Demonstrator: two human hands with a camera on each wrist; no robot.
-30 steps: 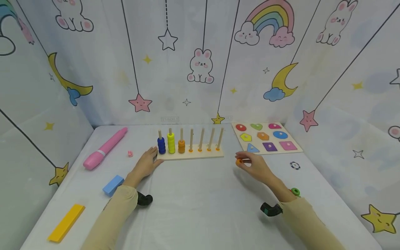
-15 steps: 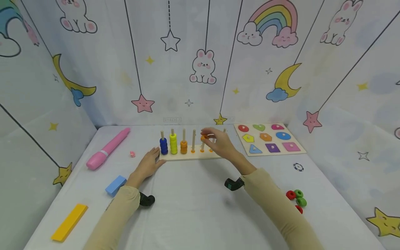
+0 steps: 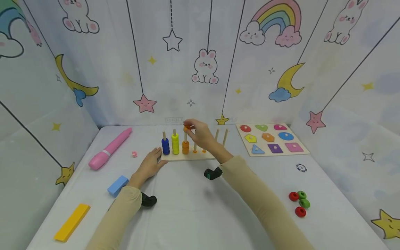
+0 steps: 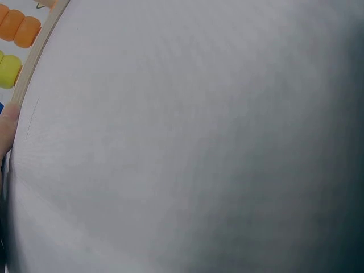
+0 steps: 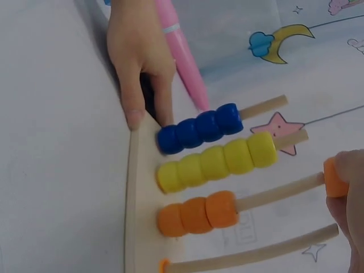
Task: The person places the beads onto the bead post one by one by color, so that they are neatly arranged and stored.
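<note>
A wooden bead-stacking abacus (image 3: pixel 187 157) stands on the white table, its upright pegs holding blue beads (image 5: pixel 199 129), yellow beads (image 5: pixel 216 162) and three orange beads (image 5: pixel 197 215). My right hand (image 3: pixel 201 134) pinches another orange bead (image 5: pixel 335 177) between thumb and fingers. In the right wrist view this bead is at the very tip of the orange peg (image 5: pixel 278 192), above the stack. My left hand (image 3: pixel 149 164) rests at the base's left end, thumb against the front edge and straight fingers along the side. Only a fingertip (image 4: pixel 8 122) of it shows in the left wrist view.
Red beads (image 3: pixel 300 211) and green beads (image 3: pixel 304 203) lie on the right. A shape puzzle board (image 3: pixel 273 140) and a round chip (image 3: pixel 301 168) are behind them. On the left are a pink stick (image 3: pixel 110 149), a blue block (image 3: pixel 117 185), a yellow block (image 3: pixel 72 222) and a small pink piece (image 3: pixel 134 154).
My right hand has carried the orange bead leftward from beside the puzzle board, past the bare pegs, to the top of the orange peg. The left hand has stayed at the abacus's end.
</note>
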